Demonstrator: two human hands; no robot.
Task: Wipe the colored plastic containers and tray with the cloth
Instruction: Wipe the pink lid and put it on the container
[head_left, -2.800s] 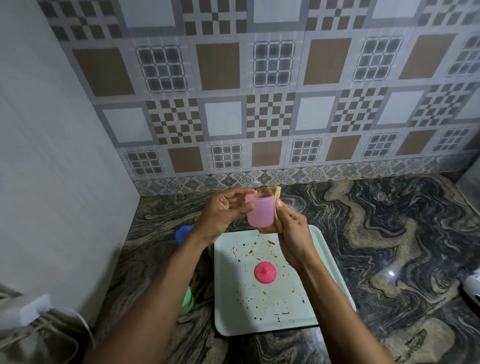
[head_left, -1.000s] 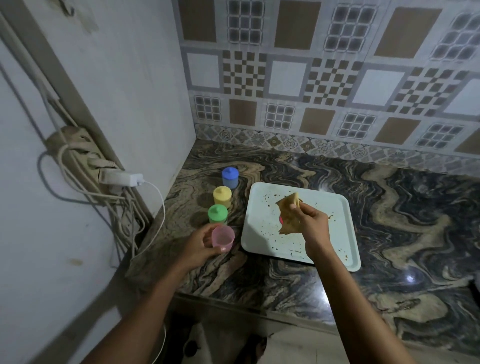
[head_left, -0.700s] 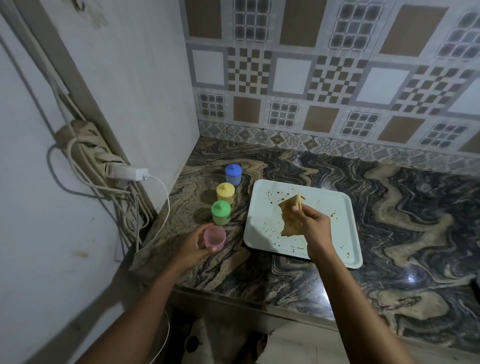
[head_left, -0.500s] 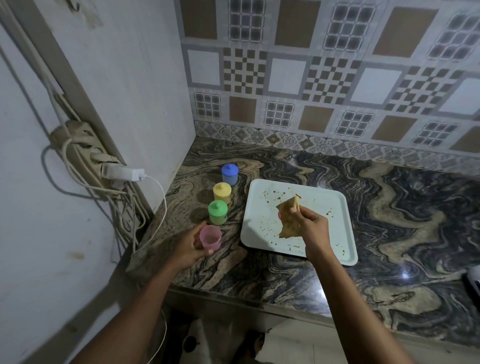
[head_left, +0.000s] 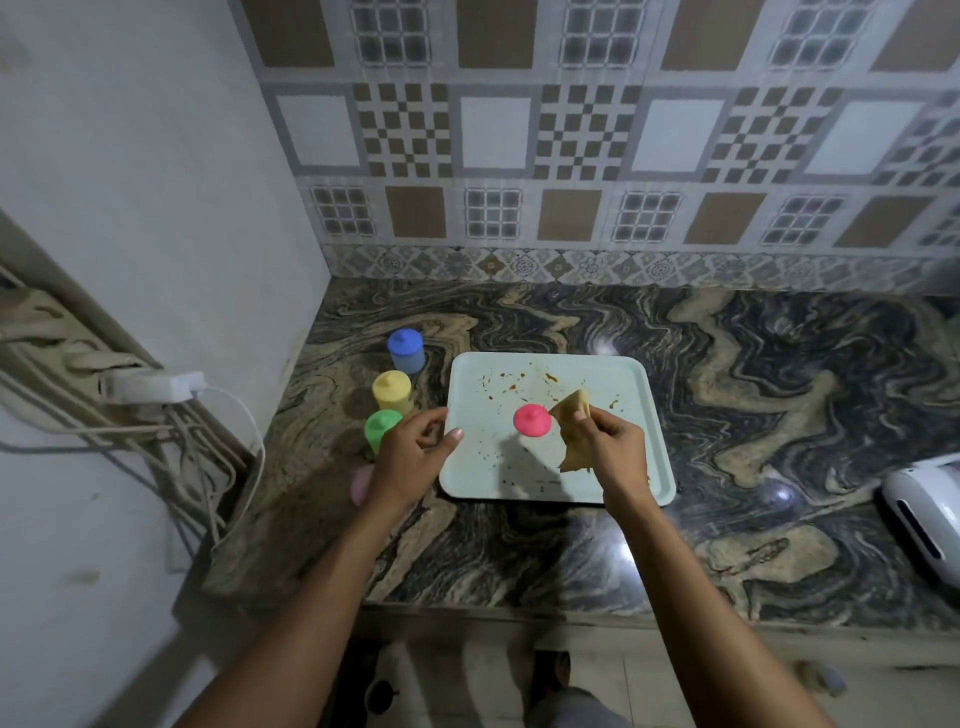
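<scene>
Pink lid (head_left: 531, 421) sits on tray (head_left: 597, 374), btwn the 2 hands. R hand (head_left: 615, 449) pinches cloth (head_left: 569, 408), just beside lid and nearer. L hand (head_left: 413, 452) is loose, empty, over tray's L edge. Lid prob next.

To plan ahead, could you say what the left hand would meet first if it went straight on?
The left hand would probably meet the tray at its left rim; height unclear.
</scene>
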